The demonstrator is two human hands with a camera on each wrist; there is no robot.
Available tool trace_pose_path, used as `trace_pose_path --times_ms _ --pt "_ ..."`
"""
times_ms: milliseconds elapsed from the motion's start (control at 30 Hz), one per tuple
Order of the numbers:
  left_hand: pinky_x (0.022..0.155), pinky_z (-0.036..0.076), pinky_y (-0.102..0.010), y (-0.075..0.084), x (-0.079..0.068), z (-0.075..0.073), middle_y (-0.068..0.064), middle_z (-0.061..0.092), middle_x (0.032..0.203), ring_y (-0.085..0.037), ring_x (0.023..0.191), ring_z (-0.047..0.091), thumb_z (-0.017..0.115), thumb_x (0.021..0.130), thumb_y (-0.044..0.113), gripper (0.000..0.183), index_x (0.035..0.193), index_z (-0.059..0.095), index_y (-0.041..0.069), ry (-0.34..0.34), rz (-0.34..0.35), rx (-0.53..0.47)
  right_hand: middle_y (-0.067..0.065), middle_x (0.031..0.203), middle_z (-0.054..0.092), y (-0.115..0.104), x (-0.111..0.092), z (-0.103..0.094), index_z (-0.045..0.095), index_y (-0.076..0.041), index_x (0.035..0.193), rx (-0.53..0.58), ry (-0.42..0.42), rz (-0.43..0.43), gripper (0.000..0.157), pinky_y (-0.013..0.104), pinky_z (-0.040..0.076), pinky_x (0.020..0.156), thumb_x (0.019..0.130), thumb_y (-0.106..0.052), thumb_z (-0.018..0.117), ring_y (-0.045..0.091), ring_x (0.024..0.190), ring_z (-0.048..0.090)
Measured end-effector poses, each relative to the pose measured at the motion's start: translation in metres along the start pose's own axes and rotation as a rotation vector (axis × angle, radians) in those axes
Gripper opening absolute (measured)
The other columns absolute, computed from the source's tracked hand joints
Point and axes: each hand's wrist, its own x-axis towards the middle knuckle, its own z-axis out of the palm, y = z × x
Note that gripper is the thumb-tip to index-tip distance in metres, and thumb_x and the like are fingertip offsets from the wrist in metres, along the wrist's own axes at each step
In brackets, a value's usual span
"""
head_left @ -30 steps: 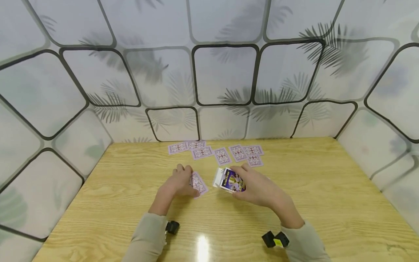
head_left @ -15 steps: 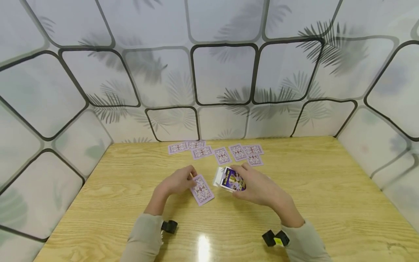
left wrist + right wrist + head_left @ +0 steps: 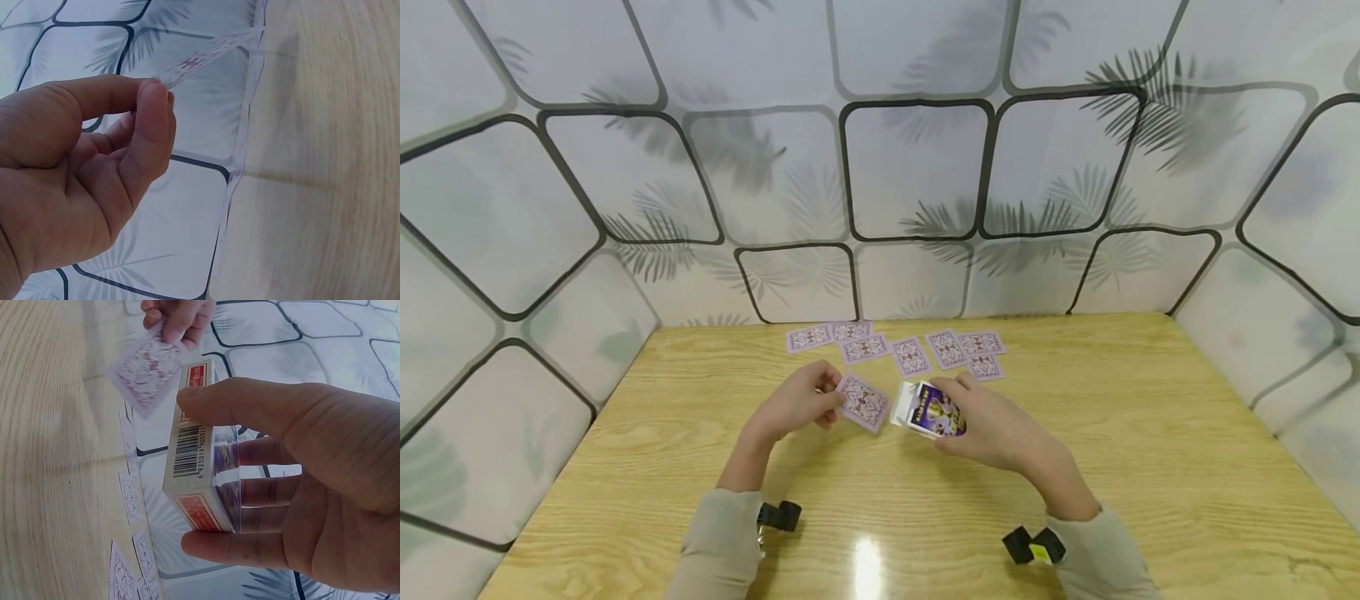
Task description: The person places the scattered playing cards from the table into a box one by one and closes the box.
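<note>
My left hand (image 3: 796, 404) pinches a playing card (image 3: 863, 402) by one edge between thumb and fingers, its patterned lilac back showing. Seen from the left wrist, the card (image 3: 209, 56) is almost edge-on above the fingertips (image 3: 153, 112). My right hand (image 3: 1000, 425) grips a card box (image 3: 936, 412) with a purple printed face, its white flap standing out toward the held card. In the right wrist view the thumb lies along the barcode side of the box (image 3: 190, 450), and the fingers wrap its other side. The held card is close to the flap end.
Several lilac-backed cards lie face down along the back of the wooden table (image 3: 700, 467), among them a left card (image 3: 808, 338), a middle card (image 3: 910, 357) and a right card (image 3: 985, 367). A patterned cloth wall (image 3: 917, 183) encloses the table's back and sides.
My left hand has drawn back slightly left and lifted, with the card turned and now pinched by its edge. The right hand and the box have stayed almost still.
</note>
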Motion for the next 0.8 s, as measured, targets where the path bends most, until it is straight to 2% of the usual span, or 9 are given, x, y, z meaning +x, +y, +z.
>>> trace_pose_path --times_ms 100,200,333,467,667,800 --pt "0.065 0.059 -0.038 0.006 -0.002 -0.001 -0.013 0.055 0.089 -0.02 0.069 0.063 0.057 0.096 0.0 0.018 0.11 0.045 -0.004 0.036 -0.003 -0.078 0.005 0.109 0.053 0.0 0.0 0.0 0.047 -0.006 0.144 -0.003 -0.003 0.0 0.074 0.027 0.049 0.07 0.081 -0.023 0.082 0.013 0.084 0.053" --pt "0.065 0.06 -0.04 0.012 -0.004 -0.001 -0.013 0.052 0.089 -0.021 0.069 0.064 0.057 0.095 -0.002 0.031 0.122 0.042 -0.002 0.066 0.009 -0.14 0.005 0.109 0.053 0.0 0.0 0.0 0.048 -0.007 0.144 -0.01 -0.004 -0.004 0.074 0.027 0.049 0.07 0.081 -0.023 0.082 0.012 0.084 0.052" --pt "0.066 0.06 -0.042 0.02 -0.007 0.0 -0.011 0.046 0.088 -0.022 0.068 0.065 0.058 0.095 -0.002 0.046 0.138 0.041 0.005 0.11 0.04 -0.169 0.005 0.107 0.052 0.001 0.0 0.0 0.048 -0.006 0.144 -0.009 -0.001 -0.015 0.074 0.026 0.048 0.069 0.081 -0.022 0.082 0.013 0.083 0.052" --pt "0.068 0.06 -0.045 0.028 -0.01 0.004 -0.012 0.047 0.088 -0.024 0.068 0.066 0.061 0.095 0.001 0.048 0.138 0.043 0.009 0.141 0.071 -0.16 0.005 0.107 0.052 0.0 0.0 0.001 0.048 -0.007 0.144 -0.001 -0.001 -0.015 0.073 0.026 0.047 0.068 0.081 -0.022 0.082 0.013 0.083 0.052" --pt "0.066 0.059 -0.04 0.04 -0.015 0.008 -0.013 0.055 0.086 -0.026 0.069 0.068 0.064 0.095 0.007 0.045 0.134 0.043 0.003 0.178 0.12 -0.092 0.007 0.11 0.052 0.0 0.001 -0.001 0.047 -0.006 0.144 0.003 0.004 -0.019 0.074 0.026 0.048 0.07 0.081 -0.022 0.082 0.013 0.084 0.052" --pt "0.065 0.057 -0.038 0.044 -0.018 0.01 -0.01 0.054 0.081 -0.022 0.067 0.066 0.064 0.095 0.007 0.041 0.13 0.043 0.004 0.204 0.148 -0.092 0.007 0.11 0.053 0.001 0.0 -0.001 0.048 -0.005 0.144 0.003 0.014 -0.025 0.074 0.025 0.048 0.069 0.081 -0.022 0.082 0.013 0.083 0.052"
